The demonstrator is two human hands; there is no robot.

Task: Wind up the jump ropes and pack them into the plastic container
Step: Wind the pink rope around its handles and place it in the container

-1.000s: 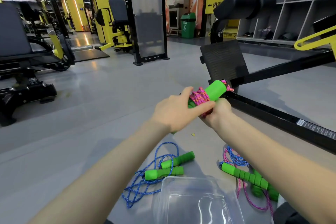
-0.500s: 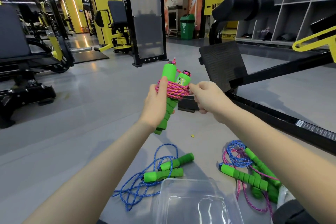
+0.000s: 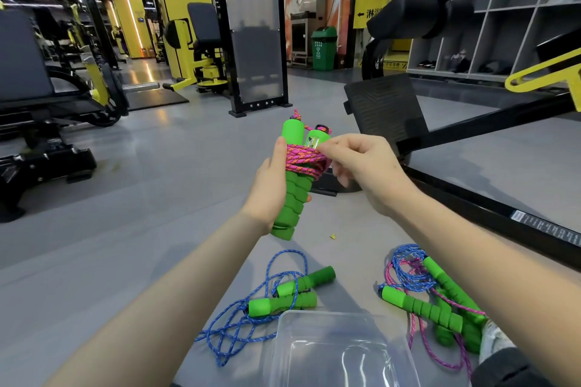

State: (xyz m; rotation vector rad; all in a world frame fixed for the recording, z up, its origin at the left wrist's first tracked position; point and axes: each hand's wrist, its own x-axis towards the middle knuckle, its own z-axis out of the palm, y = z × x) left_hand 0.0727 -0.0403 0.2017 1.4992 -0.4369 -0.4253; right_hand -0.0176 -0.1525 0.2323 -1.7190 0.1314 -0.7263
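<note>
Two green foam handles (image 3: pixel 290 195), held side by side and nearly upright at the middle of the frame, are bound together by a pink-and-orange braided rope (image 3: pixel 303 160) wound in tight coils around their upper part. The left hand (image 3: pixel 270 190) is closed around the ribbed lower part of the handles, thumb lying up along the coils. The right hand (image 3: pixel 361 166) is half open, its thumb and forefinger pinched at the right edge of the coils while the other fingers hang loosely curled; whether they grip a rope end I cannot tell.

At the bottom centre of the frame a clear plastic container (image 3: pixel 339 352) with rounded corners sits on the smooth grey floor (image 3: pixel 157 185); nothing shows inside it but glare. Just left of its far corner lies a blue jump rope (image 3: pixel 251 317), loosely tangled, with two smooth-ended green handles lying across its loops. To the right of the container is a tangled pile of jump ropes (image 3: pixel 437 302), blue and pink cords mixed over ribbed green handles, partly hidden by the right forearm. Black and yellow gym machines stand across the upper part of the frame.
</note>
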